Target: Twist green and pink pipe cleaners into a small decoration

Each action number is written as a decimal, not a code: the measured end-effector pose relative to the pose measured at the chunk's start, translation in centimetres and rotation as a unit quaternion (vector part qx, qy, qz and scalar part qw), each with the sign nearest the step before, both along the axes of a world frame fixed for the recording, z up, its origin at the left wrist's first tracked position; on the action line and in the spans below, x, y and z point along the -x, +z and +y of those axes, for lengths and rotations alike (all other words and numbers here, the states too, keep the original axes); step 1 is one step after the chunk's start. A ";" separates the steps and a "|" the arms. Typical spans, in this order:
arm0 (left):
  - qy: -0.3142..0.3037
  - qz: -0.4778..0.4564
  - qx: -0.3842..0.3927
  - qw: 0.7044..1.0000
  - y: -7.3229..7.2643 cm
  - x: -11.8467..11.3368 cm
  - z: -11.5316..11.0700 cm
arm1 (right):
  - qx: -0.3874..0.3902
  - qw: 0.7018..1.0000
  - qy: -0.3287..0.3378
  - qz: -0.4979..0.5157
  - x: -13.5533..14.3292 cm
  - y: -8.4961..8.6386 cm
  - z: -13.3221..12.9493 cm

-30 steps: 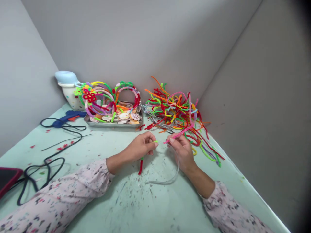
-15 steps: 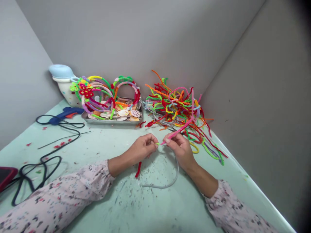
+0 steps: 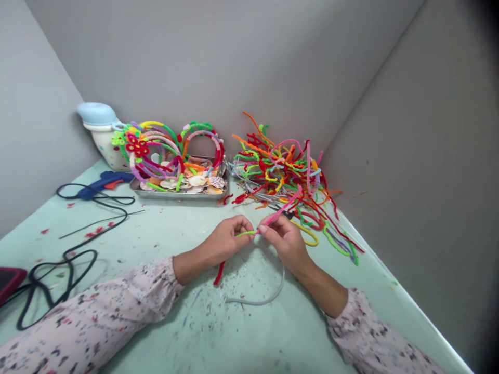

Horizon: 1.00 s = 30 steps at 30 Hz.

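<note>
My left hand (image 3: 234, 236) is closed in a pinch on a short length of green pipe cleaner (image 3: 245, 233). Facing it, my right hand (image 3: 286, 240) pinches a pink pipe cleaner (image 3: 287, 204), whose free end slants up and away to the right. The green and pink ends meet in the small gap between my fingertips; how they are joined I cannot make out. From below my right hand a grey pipe cleaner (image 3: 268, 299) curves down onto the table. A red pipe cleaner piece (image 3: 219, 273) lies under my left wrist.
A metal tray (image 3: 179, 195) holds shells, with wrapped headbands (image 3: 167, 140) on it. Right of it lies a tangled heap of pipe cleaners (image 3: 280, 166). A blue glue gun (image 3: 102, 183), black cord (image 3: 93, 254), lidded cup (image 3: 102, 137) and dark red-edged object (image 3: 11, 284) are at left.
More green pipe cleaner shows at my left fingers. The pink one has swung lower, its tip now apart from the upright pink strand in the heap. My hands have barely moved.
</note>
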<state>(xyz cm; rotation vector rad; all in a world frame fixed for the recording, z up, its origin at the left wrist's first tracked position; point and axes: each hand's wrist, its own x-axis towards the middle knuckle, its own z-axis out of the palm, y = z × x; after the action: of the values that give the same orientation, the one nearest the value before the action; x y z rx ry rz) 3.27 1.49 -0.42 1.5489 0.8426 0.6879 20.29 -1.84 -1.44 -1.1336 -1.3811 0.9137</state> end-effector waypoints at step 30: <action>0.054 0.052 -0.114 0.991 -1.0 -0.4 -0.4 | -0.030 0.998 0.005 -0.060 0.0 -0.1 0.1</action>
<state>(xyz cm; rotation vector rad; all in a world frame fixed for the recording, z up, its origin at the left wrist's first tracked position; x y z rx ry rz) 3.69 1.06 -1.41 1.7661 0.9573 0.8082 20.26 -1.72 -1.52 -1.1523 -1.5036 0.8160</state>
